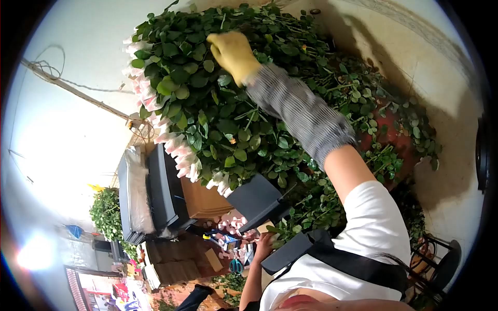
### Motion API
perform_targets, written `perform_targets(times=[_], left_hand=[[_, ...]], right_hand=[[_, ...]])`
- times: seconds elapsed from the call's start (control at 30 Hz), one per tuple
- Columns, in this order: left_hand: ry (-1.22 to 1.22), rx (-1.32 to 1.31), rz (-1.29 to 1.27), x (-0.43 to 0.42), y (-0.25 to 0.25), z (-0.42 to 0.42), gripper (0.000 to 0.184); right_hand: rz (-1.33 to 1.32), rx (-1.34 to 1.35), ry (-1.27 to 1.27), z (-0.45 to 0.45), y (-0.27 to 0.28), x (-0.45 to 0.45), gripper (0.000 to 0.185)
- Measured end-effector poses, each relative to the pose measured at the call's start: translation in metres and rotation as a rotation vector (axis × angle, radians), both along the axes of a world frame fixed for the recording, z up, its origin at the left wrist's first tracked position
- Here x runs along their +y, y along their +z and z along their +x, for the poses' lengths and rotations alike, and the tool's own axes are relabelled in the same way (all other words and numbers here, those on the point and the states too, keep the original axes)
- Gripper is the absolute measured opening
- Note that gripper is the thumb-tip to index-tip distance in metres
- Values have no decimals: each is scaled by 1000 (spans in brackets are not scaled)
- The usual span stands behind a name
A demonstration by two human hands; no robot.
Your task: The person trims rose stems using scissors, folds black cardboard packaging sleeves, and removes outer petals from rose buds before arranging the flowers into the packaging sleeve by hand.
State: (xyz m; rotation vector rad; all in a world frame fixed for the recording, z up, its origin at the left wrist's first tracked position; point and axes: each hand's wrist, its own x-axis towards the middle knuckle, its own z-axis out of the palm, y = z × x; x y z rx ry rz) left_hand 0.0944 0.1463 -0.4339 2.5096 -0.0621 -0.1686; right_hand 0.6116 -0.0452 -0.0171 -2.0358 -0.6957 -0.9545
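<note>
My right hand (228, 52), in a yellow glove below a grey knitted sleeve, is over the upper part of a large pile of leafy rose stems (228, 124). Its fingers are curled in among the leaves; whatever they hold is hidden. Pale pink wrapped rose heads (179, 150) line the left edge of the pile. Much lower in the view, my bare left hand (265, 243) is closed beside pale green leaves, and what is in it is too small to make out. Dark box-like pieces (257, 199) lie near it.
Black crates (163, 181) and a brown carton (202, 197) stand left of the centre. Blue-handled scissors (236, 266) lie near pink pieces below. Another bunch of greenery (108, 212) is at the left. A dark stool (448, 264) stands at the lower right.
</note>
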Motion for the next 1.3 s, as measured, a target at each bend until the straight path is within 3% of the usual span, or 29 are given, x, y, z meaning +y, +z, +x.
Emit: perform_targets(times=[0.03,0.13,0.23,0.3,0.37,0.4,0.43,0.5,0.63,0.7,0.73,0.77,0.83,0.9,0.97,1.1,1.17,1.23,1.3], left_hand=[[-24,-28,18,1,0,-1,51],[52,-14,-51,-4,9,-1,51],[131,14,-116,-9,11,2,47],[120,-2,-28,-11,13,2,44],[114,20,-105,-14,15,3,42],[105,22,-77,-15,17,2,43],[94,22,-44,-13,21,3,44],[131,12,-123,-14,23,7,44],[133,2,-68,-12,17,4,46],[121,-17,-57,-9,12,3,47],[122,-22,-58,-8,8,1,47],[137,-29,-84,-8,5,1,47],[144,-37,-116,-3,-2,1,47],[82,-70,14,2,-12,-1,48],[132,3,-51,-1,-7,2,46],[100,-28,-12,-7,10,-2,49],[140,-20,-72,-8,5,1,52],[137,-25,-69,-8,3,0,55],[83,-57,-87,-1,-8,4,57]], right_hand=[[-116,100,-155,27,10,4,24],[-161,278,-164,86,-21,33,25],[-324,151,-217,68,-34,15,29],[-361,58,-253,67,-38,8,34],[-467,162,-197,69,-27,-2,76],[-434,135,-173,70,-20,-2,63],[-427,139,-180,67,-20,-6,63],[-268,17,-109,51,-18,-10,22],[-57,-121,-36,17,-73,-15,20],[-109,-79,-58,21,-104,-24,20],[-108,180,-45,16,-106,-24,16],[-109,173,-46,13,-105,-22,16],[-284,68,-124,-8,-92,-25,15],[-112,-162,-104,-38,-92,-19,15],[35,-212,10,-54,-106,-19,14],[-151,19,-248,-29,-171,-52,21],[-52,-38,-327,-41,-181,-81,20],[-189,63,-252,-72,-182,-88,19],[-255,-77,-146,-102,-199,-85,19]])
